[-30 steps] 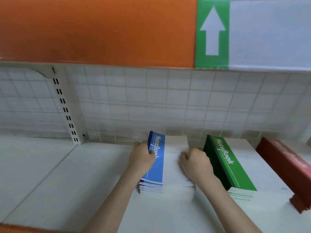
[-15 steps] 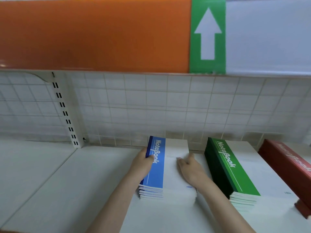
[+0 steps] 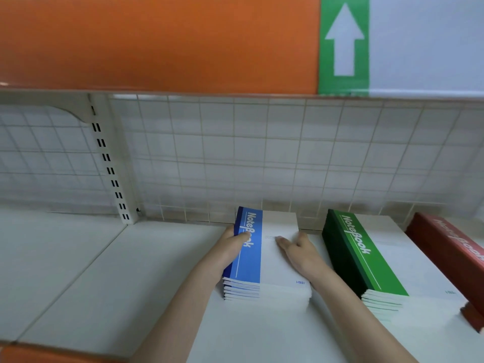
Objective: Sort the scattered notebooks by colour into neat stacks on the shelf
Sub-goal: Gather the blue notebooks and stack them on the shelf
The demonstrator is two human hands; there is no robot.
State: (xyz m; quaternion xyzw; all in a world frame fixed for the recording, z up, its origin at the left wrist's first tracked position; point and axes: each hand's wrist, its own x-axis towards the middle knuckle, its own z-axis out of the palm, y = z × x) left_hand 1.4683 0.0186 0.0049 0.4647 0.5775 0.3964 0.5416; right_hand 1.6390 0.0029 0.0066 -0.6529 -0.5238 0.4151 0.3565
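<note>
Head view of a white shelf (image 3: 110, 284) backed by a wire grid (image 3: 262, 158), with three stacks of notebooks standing side by side. The blue stack (image 3: 251, 258) lies directly ahead of the person, between the two forearms; its long axis runs from the near edge of the shelf back to the grid, with the far end touching or nearly touching the grid. The left hand (image 3: 230, 251) grips the spine side of the stack, thumb curled over the blue band of the top cover and the other fingers hidden down the left face. The right hand (image 3: 298, 251) rests on the white part of the top cover, fingers extended and lying fairly flat, holding nothing. Both hands are in contact with this stack, so neither is nearer; each bears on its own side. The green stack (image 3: 364, 255) lies just to the right, parallel, apart from the right wrist. The red stack (image 3: 450, 252) lies further right, partly cut off by the frame. Judged from this layout, the step in hand is squaring the blue stack, a push or squeeze across its short axis.
</note>
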